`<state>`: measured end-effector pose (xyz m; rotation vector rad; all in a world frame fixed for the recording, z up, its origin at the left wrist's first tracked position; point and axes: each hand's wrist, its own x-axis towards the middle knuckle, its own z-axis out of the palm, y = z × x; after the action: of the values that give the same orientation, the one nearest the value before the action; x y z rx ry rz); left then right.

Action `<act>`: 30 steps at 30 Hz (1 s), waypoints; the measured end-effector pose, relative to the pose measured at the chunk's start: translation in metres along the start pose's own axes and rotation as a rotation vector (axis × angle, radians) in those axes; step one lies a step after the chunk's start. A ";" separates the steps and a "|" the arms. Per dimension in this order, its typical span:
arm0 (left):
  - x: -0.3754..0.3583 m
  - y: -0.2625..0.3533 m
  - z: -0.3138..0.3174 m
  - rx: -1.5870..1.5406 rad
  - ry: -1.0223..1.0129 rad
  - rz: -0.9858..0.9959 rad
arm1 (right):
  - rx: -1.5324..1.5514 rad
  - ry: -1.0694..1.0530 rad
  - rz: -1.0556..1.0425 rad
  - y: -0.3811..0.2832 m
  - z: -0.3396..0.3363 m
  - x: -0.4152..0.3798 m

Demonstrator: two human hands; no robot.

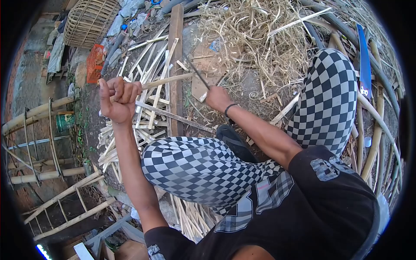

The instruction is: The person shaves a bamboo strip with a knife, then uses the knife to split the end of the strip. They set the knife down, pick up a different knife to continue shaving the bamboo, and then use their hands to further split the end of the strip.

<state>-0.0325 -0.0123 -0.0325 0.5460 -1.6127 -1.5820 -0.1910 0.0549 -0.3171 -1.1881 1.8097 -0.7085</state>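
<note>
My left hand [119, 97] is out to the left with its fingers curled round one end of a bamboo strip [167, 80]. That strip runs rightward over a wooden plank [175, 39], and its far end meets the dark blade of a knife [199, 74]. Closed round the knife's handle is my right hand [218, 99], low over the ground in front of my knees. The handle itself is mostly hidden by the fingers. Beneath the strip lie many pale split bamboo strips [149, 104], piled on both sides of the plank.
Curled shavings [260, 39] heap up ahead. A blue saw [365, 65] lies at the right beside bamboo poles [376, 138]. Toward the far left are a woven bamboo basket [89, 21], an orange crate [95, 63] and bamboo ladder-like frames [69, 212].
</note>
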 end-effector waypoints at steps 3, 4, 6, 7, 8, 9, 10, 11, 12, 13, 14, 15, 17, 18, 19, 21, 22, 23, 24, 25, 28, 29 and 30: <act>0.004 0.003 0.002 0.071 -0.188 -0.015 | 0.053 0.005 -0.259 -0.079 -0.044 -0.038; 0.005 0.003 0.000 0.057 -0.174 -0.026 | 0.128 0.022 -0.317 -0.097 -0.050 -0.047; 0.008 0.005 0.001 0.040 -0.199 -0.021 | 0.201 0.045 -0.380 -0.120 -0.062 -0.062; 0.011 0.005 0.002 0.023 -0.224 -0.019 | 0.217 0.060 -0.447 -0.127 -0.068 -0.069; 0.012 0.004 0.002 0.019 -0.225 -0.019 | 0.233 0.074 -0.511 -0.130 -0.071 -0.071; 0.011 0.004 0.001 -0.003 -0.192 -0.027 | 0.232 0.072 -0.506 -0.124 -0.066 -0.067; 0.010 0.004 -0.002 -0.022 -0.157 -0.037 | 0.234 0.069 -0.456 -0.113 -0.054 -0.060; 0.010 0.004 -0.008 -0.022 -0.153 -0.045 | 0.238 0.064 -0.407 -0.101 -0.040 -0.052; 0.008 0.004 -0.015 -0.076 -0.085 -0.047 | 0.241 0.056 -0.403 -0.076 -0.023 -0.037; 0.005 0.004 -0.019 -0.126 -0.016 -0.049 | 0.212 0.067 -0.334 -0.045 -0.005 -0.020; 0.002 0.004 -0.019 -0.156 -0.018 -0.035 | 0.184 0.085 -0.276 -0.032 0.003 -0.010; 0.004 0.004 -0.020 -0.145 -0.026 -0.024 | 0.190 0.094 -0.289 -0.038 0.001 -0.007; -0.001 0.001 -0.019 -0.117 0.118 0.016 | 0.095 0.067 -0.202 -0.046 0.005 -0.013; -0.001 0.002 -0.018 -0.160 0.150 0.030 | 0.071 0.038 -0.209 -0.050 0.001 -0.016; -0.002 0.005 -0.018 -0.150 0.146 0.041 | 0.076 0.044 -0.223 -0.054 -0.006 -0.019; -0.006 0.009 -0.017 -0.191 0.150 0.077 | 0.011 0.062 -0.204 -0.051 -0.018 -0.024; -0.006 0.011 -0.018 -0.239 0.145 0.099 | 0.020 0.070 -0.221 -0.048 -0.018 -0.025; -0.006 0.009 -0.018 -0.240 0.143 0.091 | 0.023 0.069 -0.214 -0.046 -0.018 -0.027; -0.005 0.008 -0.016 -0.216 0.133 0.070 | 0.033 0.096 -0.210 -0.043 -0.018 -0.028; -0.004 0.007 -0.014 -0.192 0.124 0.055 | 0.038 0.123 -0.210 -0.041 -0.019 -0.028; -0.001 0.005 -0.017 -0.181 0.092 -0.007 | -0.003 0.111 -0.205 -0.052 -0.024 -0.034; -0.001 0.004 -0.018 -0.166 0.079 -0.018 | -0.002 0.112 -0.201 -0.059 -0.024 -0.035; -0.001 0.004 -0.017 -0.158 0.079 -0.011 | 0.052 0.083 -0.271 -0.074 -0.032 -0.042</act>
<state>-0.0179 -0.0222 -0.0305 0.5266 -1.4143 -1.6580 -0.1774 0.0645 -0.2277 -1.4031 1.7031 -0.9657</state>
